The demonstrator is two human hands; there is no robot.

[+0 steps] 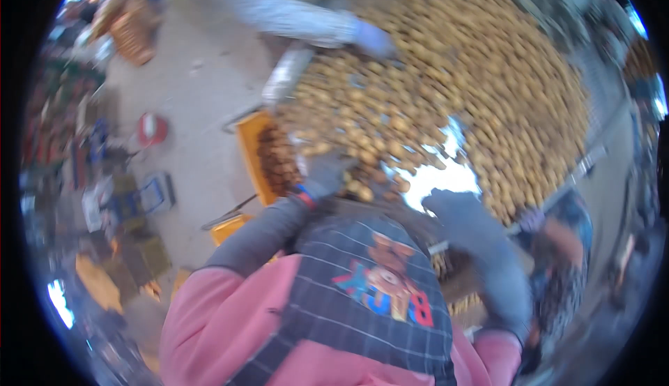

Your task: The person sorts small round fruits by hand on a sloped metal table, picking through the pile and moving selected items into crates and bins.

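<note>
A broad heap of round, tan produce that looks like potatoes (pixel 502 88) covers the sorting table before me. My left hand (pixel 328 174), in a grey glove with a red and blue band at the wrist, is at the heap's near left edge, beside a few loose pieces (pixel 360 190). Motion blur hides whether its fingers hold one. To the right, my right hand (pixel 457 208), also grey-gloved, reaches over the near edge of a bright bare patch of tabletop (pixel 439 179). Its fingers are blurred. A yellow crate (pixel 253 158) holding darker brown pieces (pixel 279 158) stands left of my left hand.
Across the heap, another person's gloved hand (pixel 373 41) touches the produce. A further gloved hand (pixel 532 219) is at the table's right edge. Another yellow crate (pixel 230 228) sits by my left forearm. A red bucket (pixel 152 128) stands on the concrete floor (pixel 204 93).
</note>
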